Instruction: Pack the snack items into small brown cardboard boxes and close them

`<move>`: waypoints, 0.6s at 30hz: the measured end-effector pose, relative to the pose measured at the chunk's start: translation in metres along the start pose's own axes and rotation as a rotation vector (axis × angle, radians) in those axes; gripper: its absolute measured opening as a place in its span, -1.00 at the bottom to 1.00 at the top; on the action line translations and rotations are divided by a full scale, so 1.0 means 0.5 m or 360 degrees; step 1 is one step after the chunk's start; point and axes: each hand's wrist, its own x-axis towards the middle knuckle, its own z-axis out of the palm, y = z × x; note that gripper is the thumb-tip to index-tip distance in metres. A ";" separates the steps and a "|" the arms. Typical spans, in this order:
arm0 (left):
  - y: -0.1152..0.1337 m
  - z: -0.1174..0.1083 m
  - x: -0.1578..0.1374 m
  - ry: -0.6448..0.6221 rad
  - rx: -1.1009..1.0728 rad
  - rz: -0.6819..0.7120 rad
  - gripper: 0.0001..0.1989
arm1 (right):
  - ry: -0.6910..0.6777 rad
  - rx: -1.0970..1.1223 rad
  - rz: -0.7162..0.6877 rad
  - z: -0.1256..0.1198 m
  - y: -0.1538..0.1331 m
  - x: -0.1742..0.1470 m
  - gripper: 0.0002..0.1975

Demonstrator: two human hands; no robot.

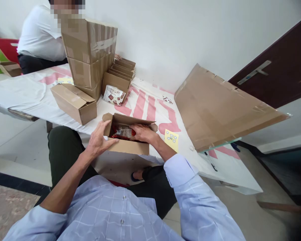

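Observation:
An open cardboard box (130, 146) sits at the near edge of the table, its flaps raised. My left hand (99, 139) grips the box's left end, with the thumb along the front edge and the fingers by the left flap. Inside lies a red, partly clear plastic packet (120, 131) with a white label. My right hand (142, 133) reaches into the box from the right, its fingers curled over the packet's right end; the fingertips are partly hidden.
A closed carton (76, 103) lies left, beside stacked taped boxes (90, 57). Behind are a white pouch (113, 95) and a row of open boxes (122, 68). A large cardboard sheet (223, 107) leans right, near a yellow note (171, 140). A person (41, 36) sits far left.

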 end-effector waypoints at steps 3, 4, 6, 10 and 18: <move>0.006 -0.001 0.008 -0.0055 0.0022 -0.0024 -0.20 | -0.0031 -0.0082 -0.0033 0.005 0.000 0.023 -0.25; 0.008 -0.002 0.010 -0.0075 0.0029 -0.0026 -0.22 | -0.0027 -0.0105 -0.0047 0.009 0.000 0.028 -0.25; 0.015 -0.004 0.013 -0.0092 0.0029 -0.0018 -0.23 | -0.0021 -0.0144 -0.0101 0.017 0.002 0.032 -0.31; 0.026 -0.008 0.011 -0.0087 -0.0110 0.0058 -0.13 | 0.0024 -0.0148 -0.0200 0.029 0.016 0.030 -0.44; -0.024 -0.041 0.046 -0.0540 -0.0419 0.0253 -0.06 | 0.0000 0.0126 -0.0226 0.038 0.054 0.064 -0.38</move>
